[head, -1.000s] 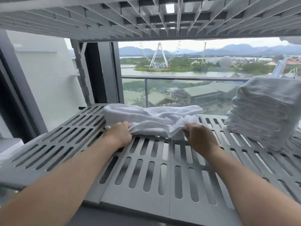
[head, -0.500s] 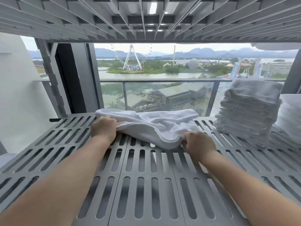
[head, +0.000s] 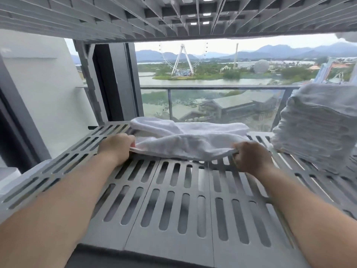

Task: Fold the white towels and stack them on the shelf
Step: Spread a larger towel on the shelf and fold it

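Head view:

- A person is reaching both bare forearms out over a grey slotted shelf [head: 173, 200], and the arms are coming in from the near edge.
- A loose white towel [head: 189, 142] is lying crumpled in a long strip across the far middle of the shelf, running left to right, with its back fold sitting close to the far edge.
- The left hand [head: 116, 149] is gripping the towel's left end. Its fingers are curled inward and its thumb side is pressing against the cloth.
- The right hand [head: 251, 158] is clenching the towel's right near corner. The fingers are tucked under the fabric, so exactly how they are pinching it is hard to make out.
- Between the two hands the towel's near edge is sagging slightly and touching the slats.
- A tall stack of folded white towels [head: 316, 128] is standing at the far right corner of the shelf, just beside the loose towel's right end. Blur is making it unclear whether the two are touching.
- The ribbed underside of an upper shelf [head: 135, 16] is hanging across the top of the view.
- Beyond the far edge a glass balcony railing [head: 212, 87] is showing, and past it are water, low buildings, hills and a Ferris wheel [head: 181, 59].
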